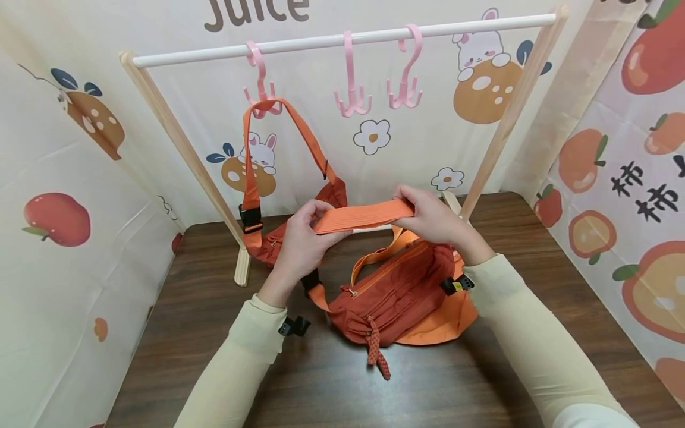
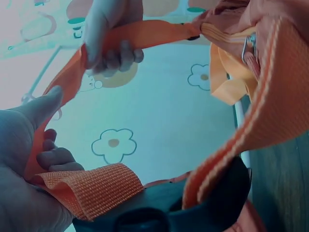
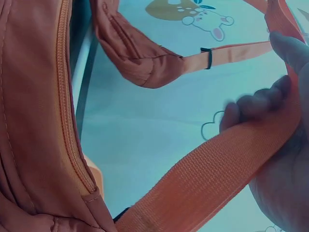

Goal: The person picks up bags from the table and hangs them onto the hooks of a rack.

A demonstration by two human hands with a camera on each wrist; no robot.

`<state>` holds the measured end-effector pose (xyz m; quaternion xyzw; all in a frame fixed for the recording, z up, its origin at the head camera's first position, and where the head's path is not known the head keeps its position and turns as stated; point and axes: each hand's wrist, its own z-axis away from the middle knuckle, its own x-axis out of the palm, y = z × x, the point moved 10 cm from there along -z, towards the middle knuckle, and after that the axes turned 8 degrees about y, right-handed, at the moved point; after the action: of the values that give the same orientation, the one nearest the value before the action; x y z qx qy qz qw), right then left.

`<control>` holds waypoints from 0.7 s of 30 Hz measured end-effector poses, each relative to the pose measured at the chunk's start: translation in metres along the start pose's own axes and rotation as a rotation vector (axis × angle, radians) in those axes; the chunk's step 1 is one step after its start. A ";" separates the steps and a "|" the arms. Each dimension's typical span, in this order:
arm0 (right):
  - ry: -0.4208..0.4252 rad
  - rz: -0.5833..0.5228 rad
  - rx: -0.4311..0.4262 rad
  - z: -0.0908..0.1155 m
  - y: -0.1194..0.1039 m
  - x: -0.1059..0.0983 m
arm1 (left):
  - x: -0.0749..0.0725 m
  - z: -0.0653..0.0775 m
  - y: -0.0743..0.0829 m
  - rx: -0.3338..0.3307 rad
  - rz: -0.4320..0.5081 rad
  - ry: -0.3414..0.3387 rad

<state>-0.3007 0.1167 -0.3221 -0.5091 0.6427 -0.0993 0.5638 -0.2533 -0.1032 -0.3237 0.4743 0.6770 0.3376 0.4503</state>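
Observation:
Both hands hold the orange webbing strap (image 1: 365, 217) of a rust-red waist bag (image 1: 396, 291), stretched between them above the bag. The left hand (image 1: 302, 241) grips the strap's left part, its thumb over the webbing in the left wrist view. Fingers of the right hand (image 1: 433, 220) curl round the right part, as the right wrist view also shows. Below the left hand is a black buckle (image 1: 310, 280) on the strap. The bag has an orange zipper (image 3: 63, 96) and braided pulls (image 1: 374, 351). A second waist bag (image 1: 334, 191) hangs by its strap from a pink hook (image 1: 261, 77).
A rack with wooden legs (image 1: 182, 142) and a white bar (image 1: 321, 41) stands at the back. Two more pink hooks (image 1: 351, 95) hang from the bar. The dark wooden table (image 1: 203, 339) is bordered by fruit-printed cloth (image 1: 64, 285).

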 end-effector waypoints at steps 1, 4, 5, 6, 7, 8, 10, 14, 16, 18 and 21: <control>0.006 -0.005 -0.002 0.000 -0.001 -0.001 | -0.001 0.000 0.001 0.010 -0.017 -0.001; 0.023 -0.050 -0.013 -0.001 -0.006 -0.005 | -0.003 -0.001 0.005 0.057 -0.054 -0.003; 0.027 -0.067 -0.017 -0.001 -0.008 -0.006 | -0.004 -0.001 0.007 0.080 -0.066 -0.002; 0.030 -0.082 -0.022 -0.001 -0.010 -0.008 | -0.004 -0.001 0.009 0.098 -0.076 0.000; 0.033 -0.091 -0.030 0.000 -0.013 -0.010 | -0.005 -0.001 0.011 0.114 -0.084 0.001; 0.036 -0.089 -0.037 0.000 -0.015 -0.011 | -0.005 -0.001 0.014 0.130 -0.090 0.002; 0.046 -0.072 -0.060 0.001 -0.022 -0.015 | -0.007 -0.001 0.019 0.158 -0.097 0.004; 0.084 -0.055 -0.097 0.000 -0.034 -0.021 | -0.011 0.001 0.030 0.206 -0.106 0.016; 0.113 -0.067 -0.116 0.000 -0.040 -0.025 | -0.013 0.002 0.036 0.229 -0.117 0.026; 0.148 -0.075 -0.149 0.000 -0.048 -0.028 | -0.015 0.002 0.043 0.256 -0.135 0.040; 0.221 -0.033 -0.229 0.001 -0.063 -0.035 | -0.018 0.003 0.053 0.302 -0.152 0.061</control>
<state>-0.2715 0.1147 -0.2564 -0.5668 0.6994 -0.0900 0.4261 -0.2297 -0.1032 -0.2729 0.4736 0.7671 0.2114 0.3776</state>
